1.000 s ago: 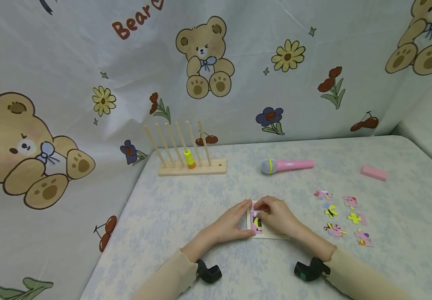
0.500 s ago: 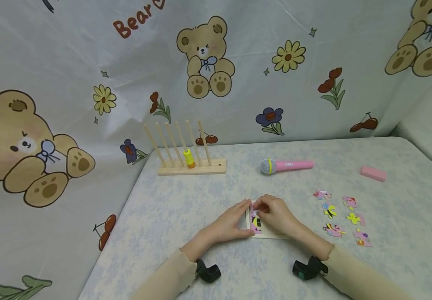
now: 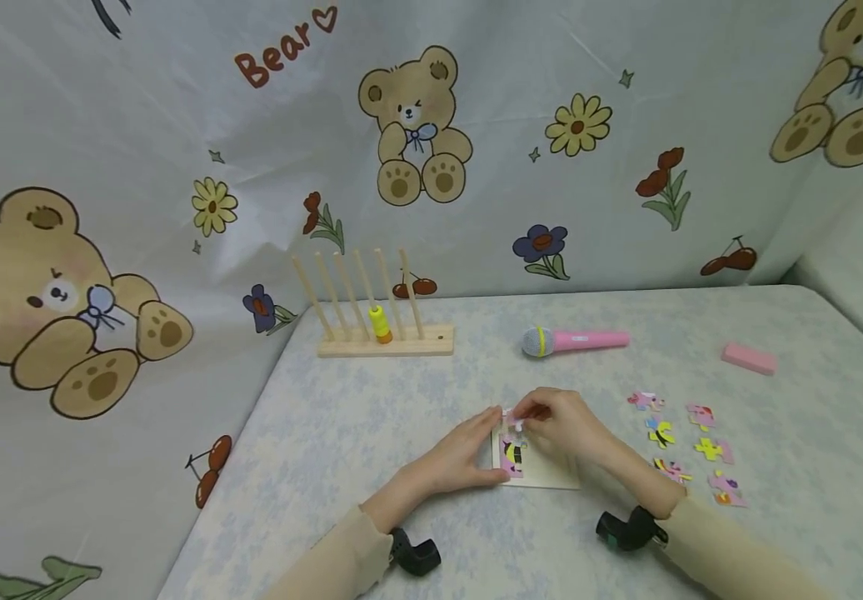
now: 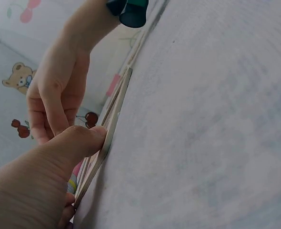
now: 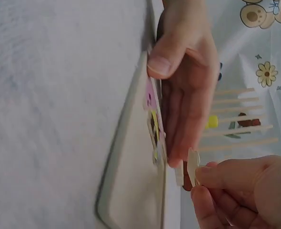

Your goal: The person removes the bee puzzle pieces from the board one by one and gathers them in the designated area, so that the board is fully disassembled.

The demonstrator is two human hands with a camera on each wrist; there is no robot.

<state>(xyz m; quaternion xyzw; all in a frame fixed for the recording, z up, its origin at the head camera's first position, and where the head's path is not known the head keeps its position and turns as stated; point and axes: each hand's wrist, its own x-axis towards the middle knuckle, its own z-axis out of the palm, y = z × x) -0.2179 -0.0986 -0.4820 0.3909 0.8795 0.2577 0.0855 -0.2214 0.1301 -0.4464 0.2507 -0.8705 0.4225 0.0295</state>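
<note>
A shallow pale wooden puzzle tray (image 3: 551,471) lies on the table, with pink, yellow and black puzzle pieces (image 3: 511,457) along its left side. My left hand (image 3: 454,460) rests against the tray's left side with fairly straight fingers, its thumb on the front edge and its fingertips near the far left corner. Over the tray's far part, my right hand (image 3: 568,423) pinches a small puzzle piece (image 5: 193,167) between thumb and fingers. In the right wrist view this piece is seen on edge, close to the left fingertips; its picture is hidden there.
Several loose puzzle pieces (image 3: 709,450) lie right of the tray. Behind them sits a pink block (image 3: 749,358). A pink toy microphone (image 3: 577,341) lies at the back, and a wooden peg stand (image 3: 386,343) with yellow and orange beads stands at back left.
My right hand has shifted slightly right and away with the puzzle piece, uncovering more of the tray. The left hand stays at the tray's side. The head view has tilted up a little.
</note>
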